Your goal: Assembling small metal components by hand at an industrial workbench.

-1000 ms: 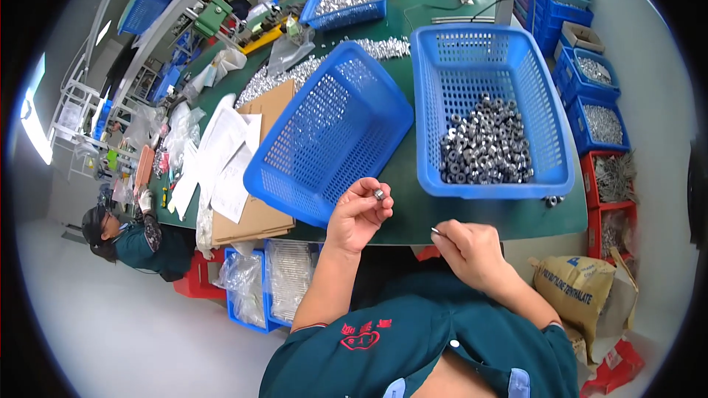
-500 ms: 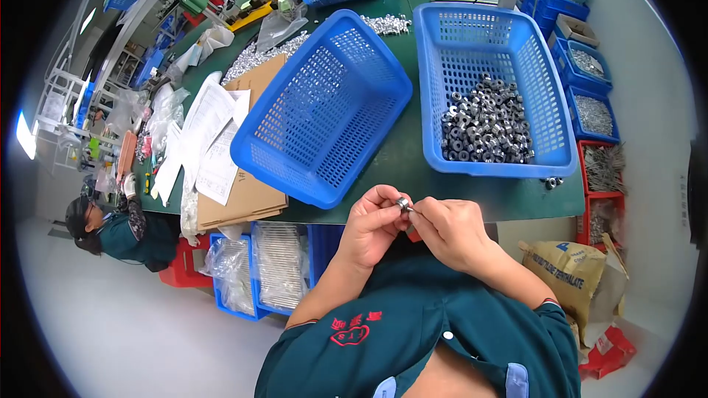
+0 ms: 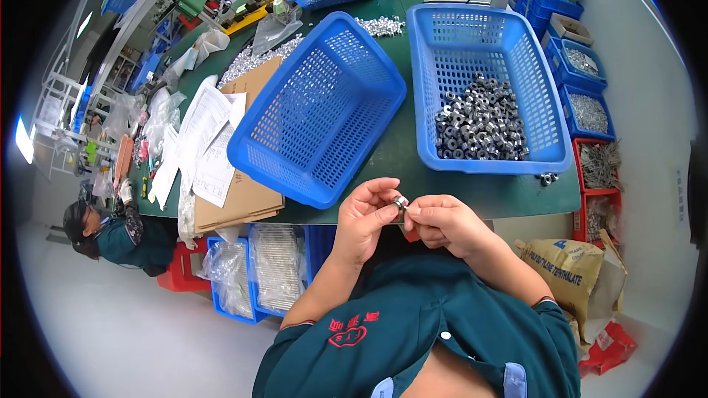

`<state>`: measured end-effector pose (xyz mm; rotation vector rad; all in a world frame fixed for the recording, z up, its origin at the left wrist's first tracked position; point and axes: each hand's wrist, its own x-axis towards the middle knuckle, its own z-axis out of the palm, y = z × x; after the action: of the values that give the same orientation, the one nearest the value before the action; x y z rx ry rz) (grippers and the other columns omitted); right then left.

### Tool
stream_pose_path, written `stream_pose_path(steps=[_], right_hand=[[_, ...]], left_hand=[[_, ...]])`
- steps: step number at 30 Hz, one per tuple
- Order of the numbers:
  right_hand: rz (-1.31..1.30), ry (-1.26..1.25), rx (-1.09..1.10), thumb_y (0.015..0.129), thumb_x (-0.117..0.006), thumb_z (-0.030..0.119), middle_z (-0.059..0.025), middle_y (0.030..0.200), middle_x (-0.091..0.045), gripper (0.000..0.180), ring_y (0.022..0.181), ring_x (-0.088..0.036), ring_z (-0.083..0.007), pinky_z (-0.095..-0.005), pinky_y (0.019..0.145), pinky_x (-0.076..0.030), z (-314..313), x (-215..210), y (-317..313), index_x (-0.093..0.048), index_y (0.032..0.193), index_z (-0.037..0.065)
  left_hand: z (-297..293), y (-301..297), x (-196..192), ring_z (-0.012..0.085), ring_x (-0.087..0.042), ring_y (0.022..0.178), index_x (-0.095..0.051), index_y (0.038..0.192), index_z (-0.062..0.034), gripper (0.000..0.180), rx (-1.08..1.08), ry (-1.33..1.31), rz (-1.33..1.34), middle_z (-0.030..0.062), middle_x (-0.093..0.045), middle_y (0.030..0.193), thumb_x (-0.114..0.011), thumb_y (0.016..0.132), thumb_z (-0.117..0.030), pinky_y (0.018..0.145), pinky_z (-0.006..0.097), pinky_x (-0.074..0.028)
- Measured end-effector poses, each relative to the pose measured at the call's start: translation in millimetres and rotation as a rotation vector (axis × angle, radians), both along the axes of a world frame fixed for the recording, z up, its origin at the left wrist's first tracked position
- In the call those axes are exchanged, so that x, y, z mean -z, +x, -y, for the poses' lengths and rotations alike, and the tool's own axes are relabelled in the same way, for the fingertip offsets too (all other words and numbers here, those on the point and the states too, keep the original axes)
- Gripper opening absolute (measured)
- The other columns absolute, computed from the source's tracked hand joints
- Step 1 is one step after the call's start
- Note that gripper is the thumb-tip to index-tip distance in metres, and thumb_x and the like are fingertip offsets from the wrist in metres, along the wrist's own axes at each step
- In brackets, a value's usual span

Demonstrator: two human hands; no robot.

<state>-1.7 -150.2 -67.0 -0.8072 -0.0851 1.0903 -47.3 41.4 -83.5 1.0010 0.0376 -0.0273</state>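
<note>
Close to the table's front edge, my left hand (image 3: 363, 222) pinches a small round metal ring (image 3: 399, 203) between thumb and fingers. My right hand (image 3: 448, 225) is closed just to the right of it, thumb and forefinger together at the ring's side. Whatever the right fingertips grip is too small and too covered to name. Beyond my hands, a blue perforated basket (image 3: 493, 166) holds a heap of similar dark and shiny metal rings (image 3: 481, 124). To its left, a second blue basket (image 3: 313, 195) rests tilted at an angle.
Papers (image 3: 214, 169) and cardboard sheets (image 3: 251, 203) lie on the green table (image 3: 394, 149) at left. Loose rings (image 3: 546, 178) sit beside the right basket. Stacked parts bins (image 3: 588, 112) line the right side. A co-worker (image 3: 110, 232) is at the far left.
The right fingers have shifted slightly and curled more below the ring, while the left hand keeps its hold. The whole view has moved a little.
</note>
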Motion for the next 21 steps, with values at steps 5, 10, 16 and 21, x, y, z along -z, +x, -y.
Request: stream_pose_path(steps=[5, 10, 16, 21], right_hand=[[0.376, -0.241, 0.143, 0.097, -0.054, 0.022, 0.0051, 0.066, -0.049, 0.024, 0.058, -0.039, -0.0032, -0.0209, 0.051, -0.032, 1, -2, -13, -0.063, 0.088, 0.001], [0.817, -0.510, 0.134, 0.099, -0.052, 0.016, -0.0078, 0.079, -0.067, 0.024, 0.075, -0.067, -0.0146, -0.0270, 0.070, -0.053, 0, -12, -16, -0.062, 0.090, -0.003], [1.041, -0.582, 0.164, 0.098, -0.054, 0.014, -0.0106, 0.076, -0.069, 0.021, 0.071, -0.069, -0.0162, -0.0286, 0.067, -0.054, 0, -12, -16, -0.063, 0.092, -0.004], [1.263, -0.683, 0.173, 0.093, -0.057, 0.013, -0.0104, 0.074, -0.068, 0.017, 0.067, -0.068, -0.0234, -0.0326, 0.062, -0.054, 9, -14, -14, -0.061, 0.084, -0.001]], left_hand=[[-4, 6, -3, 0.0186, -0.064, 0.084, -0.063, 0.111, -0.0002, 0.022, 0.042, -0.185, -0.101, 0.0125, -0.066, 0.102, -0.061, 0.088, 0.000, 0.076, 0.030, -0.054], [-5, 2, -1, 0.0192, -0.064, 0.084, -0.063, 0.106, -0.0020, 0.019, 0.108, -0.368, -0.240, 0.0127, -0.064, 0.105, -0.058, 0.088, -0.001, 0.075, 0.029, -0.053], [3, -4, 0, 0.0180, -0.065, 0.083, -0.063, 0.104, -0.0021, 0.018, 0.110, -0.212, -0.214, 0.0121, -0.066, 0.100, -0.061, 0.086, -0.001, 0.072, 0.028, -0.052], [8, -3, -7, 0.0173, -0.066, 0.080, -0.064, 0.103, 0.0018, 0.020, 0.061, 0.043, -0.080, 0.0125, -0.069, 0.095, -0.065, 0.083, 0.003, 0.071, 0.029, -0.054]])
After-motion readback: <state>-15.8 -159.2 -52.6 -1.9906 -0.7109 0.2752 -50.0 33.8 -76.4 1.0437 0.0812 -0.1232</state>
